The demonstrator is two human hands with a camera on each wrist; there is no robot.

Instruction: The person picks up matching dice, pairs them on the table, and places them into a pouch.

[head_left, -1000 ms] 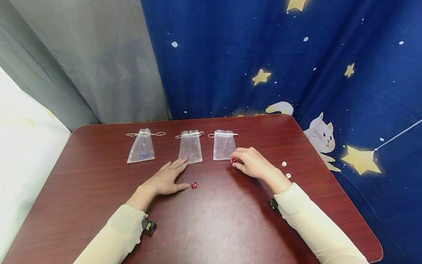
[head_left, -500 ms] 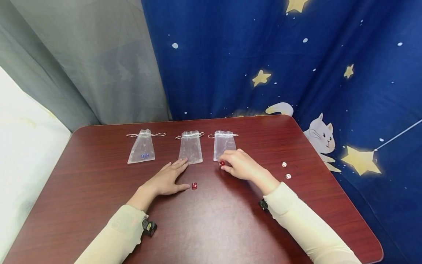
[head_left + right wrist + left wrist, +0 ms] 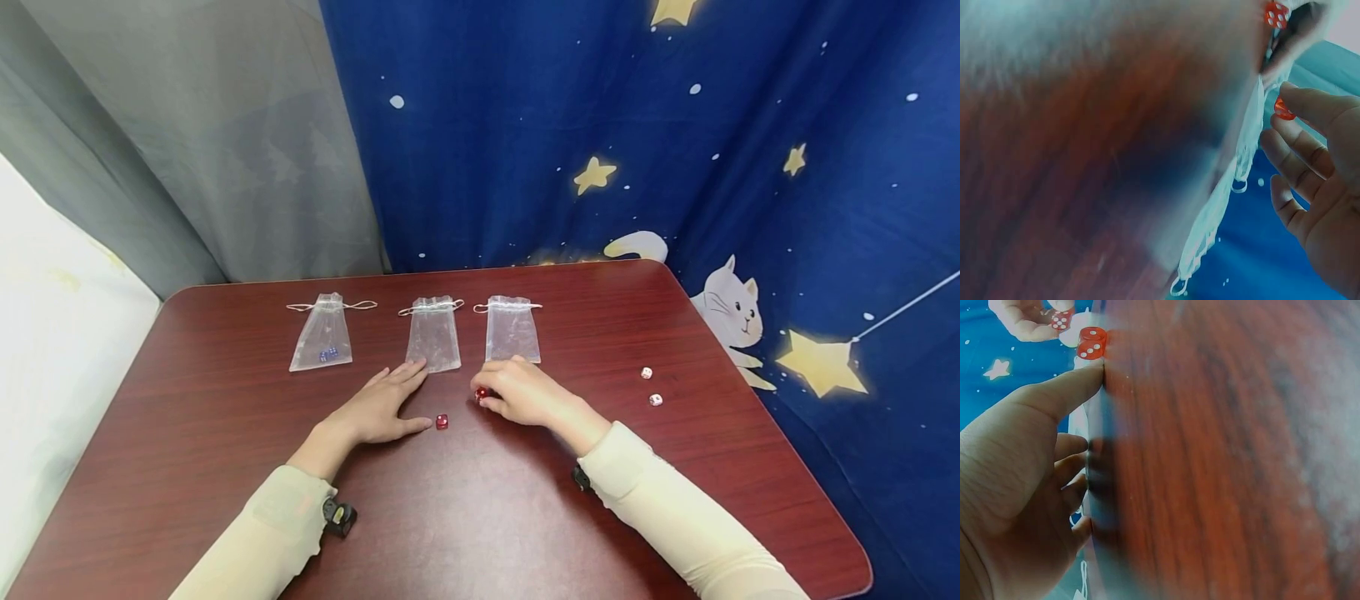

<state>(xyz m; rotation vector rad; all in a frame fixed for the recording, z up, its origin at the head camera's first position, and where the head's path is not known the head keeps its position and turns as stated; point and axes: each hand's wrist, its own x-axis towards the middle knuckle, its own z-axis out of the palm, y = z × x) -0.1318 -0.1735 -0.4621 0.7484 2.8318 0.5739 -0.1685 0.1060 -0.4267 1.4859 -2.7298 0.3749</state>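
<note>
Between thumb and fingertips my right hand (image 3: 525, 393) pinches a red die (image 3: 1284, 109), close over the table in front of the right mesh bag (image 3: 513, 332). My left hand (image 3: 378, 406) lies with straight, spread fingers on the table, its fingertips on the lower edge of the middle mesh bag (image 3: 433, 333). A second red die (image 3: 1091, 343) sits on the table right at the left thumb's tip. The left mesh bag (image 3: 311, 337) has blue dice (image 3: 328, 354) showing through it. All these bags are sheer white drawstring pouches lying flat.
Two white dice, one farther back (image 3: 647, 373) and one nearer (image 3: 656, 400), lie on the right of the dark red wooden table (image 3: 495, 517). A blue star-patterned curtain (image 3: 510, 133) and a grey curtain (image 3: 225, 150) hang behind the table's back edge.
My right hand has moved left and toward me with the red die, from beside the right bag's corner to in front of that bag. The left hand has stayed in place.
</note>
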